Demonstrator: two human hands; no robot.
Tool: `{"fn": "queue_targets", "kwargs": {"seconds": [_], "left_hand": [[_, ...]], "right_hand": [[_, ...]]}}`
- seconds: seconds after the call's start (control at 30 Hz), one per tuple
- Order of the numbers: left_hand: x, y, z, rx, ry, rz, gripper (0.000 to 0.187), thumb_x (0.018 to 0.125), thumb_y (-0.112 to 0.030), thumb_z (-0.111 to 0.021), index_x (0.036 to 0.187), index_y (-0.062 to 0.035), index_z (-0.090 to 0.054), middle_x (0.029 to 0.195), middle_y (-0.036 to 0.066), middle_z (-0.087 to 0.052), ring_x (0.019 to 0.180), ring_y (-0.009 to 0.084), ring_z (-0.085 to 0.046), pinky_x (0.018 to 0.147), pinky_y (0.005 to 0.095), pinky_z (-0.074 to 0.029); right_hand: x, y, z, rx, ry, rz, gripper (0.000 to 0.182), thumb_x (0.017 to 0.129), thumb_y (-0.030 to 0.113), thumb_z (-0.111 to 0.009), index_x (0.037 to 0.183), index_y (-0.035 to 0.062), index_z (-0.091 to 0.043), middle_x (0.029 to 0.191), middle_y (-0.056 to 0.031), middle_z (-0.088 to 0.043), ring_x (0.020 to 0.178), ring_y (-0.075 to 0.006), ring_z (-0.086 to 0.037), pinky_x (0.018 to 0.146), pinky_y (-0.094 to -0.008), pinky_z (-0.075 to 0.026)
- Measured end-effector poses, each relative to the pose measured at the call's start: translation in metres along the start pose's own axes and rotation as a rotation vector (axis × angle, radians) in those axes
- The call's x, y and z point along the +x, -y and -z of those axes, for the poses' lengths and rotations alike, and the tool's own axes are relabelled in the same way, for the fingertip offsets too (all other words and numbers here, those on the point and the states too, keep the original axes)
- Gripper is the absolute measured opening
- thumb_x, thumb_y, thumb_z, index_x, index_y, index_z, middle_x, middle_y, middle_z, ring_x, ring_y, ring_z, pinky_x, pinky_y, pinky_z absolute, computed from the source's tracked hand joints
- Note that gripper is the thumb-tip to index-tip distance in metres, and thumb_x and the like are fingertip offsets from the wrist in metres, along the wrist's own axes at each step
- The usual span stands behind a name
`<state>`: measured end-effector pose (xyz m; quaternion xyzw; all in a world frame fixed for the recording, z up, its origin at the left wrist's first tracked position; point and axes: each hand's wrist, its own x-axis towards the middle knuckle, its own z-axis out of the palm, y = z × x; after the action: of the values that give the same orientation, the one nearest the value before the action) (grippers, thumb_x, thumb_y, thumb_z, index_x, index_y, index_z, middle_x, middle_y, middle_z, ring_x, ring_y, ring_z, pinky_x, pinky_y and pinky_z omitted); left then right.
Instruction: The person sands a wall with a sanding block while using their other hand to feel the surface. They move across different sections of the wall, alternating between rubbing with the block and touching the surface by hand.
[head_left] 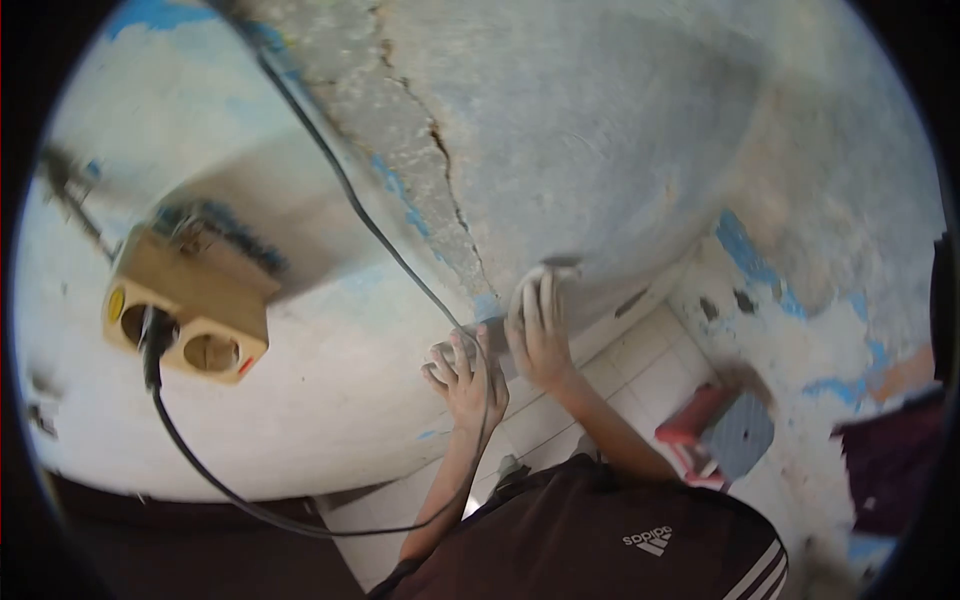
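Observation:
My left hand (pixel 468 388) is against the wall's lower part, its fingers bent over a small pale piece whose kind I cannot make out. Slightly higher and to the right, my right hand (pixel 542 335) has its fingers curled over another whitish thing (pixel 562 271) pressed to the grey wall (pixel 590 150); the fingers hide most of it. A dark grey patch shows between the two hands. The black cable (pixel 345 185) hangs in front of the wall and crosses my left hand in the view.
A yellowish double socket box (pixel 190 305) hangs at left with a black plug (pixel 156 335) in it. A jagged crack (pixel 440 140) runs down the wall. At lower right stand a red-and-grey stool (pixel 735 435) and dark red cloth (pixel 895 460). Pale tiles (pixel 640 360) cover the floor.

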<state>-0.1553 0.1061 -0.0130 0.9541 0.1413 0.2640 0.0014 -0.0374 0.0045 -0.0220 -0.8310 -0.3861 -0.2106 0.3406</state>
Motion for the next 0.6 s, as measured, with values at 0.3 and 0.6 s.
{"fn": "queue_targets", "kwargs": {"seconds": [0.3,0.6], "left_hand": [[-0.021,0.055,0.014,-0.135,0.077,-0.167,0.061,0.095,-0.033,-0.051,0.151,-0.0140,-0.035,0.158,0.023,-0.016,0.142,0.0544,-0.007,0.108,0.0702,-0.002],[-0.027,0.068,0.009,-0.060,0.350,-0.423,0.064,0.095,-0.041,-0.051,0.151,-0.0158,-0.033,0.158,0.023,-0.015,0.141,0.0562,-0.008,0.104,0.0749,-0.011]], "right_hand": [[-0.040,0.078,-0.129,0.643,-0.348,-0.586,0.063,0.101,0.016,-0.040,0.150,-0.0065,-0.008,0.156,-0.0315,-0.005,0.145,-0.0473,-0.002,0.118,-0.0487,-0.014],[-0.071,0.028,-0.152,0.839,-0.483,-0.947,0.050,0.102,0.022,-0.041,0.141,-0.0079,-0.034,0.151,-0.0364,-0.014,0.140,-0.0515,-0.015,0.115,-0.0523,-0.017]]}}
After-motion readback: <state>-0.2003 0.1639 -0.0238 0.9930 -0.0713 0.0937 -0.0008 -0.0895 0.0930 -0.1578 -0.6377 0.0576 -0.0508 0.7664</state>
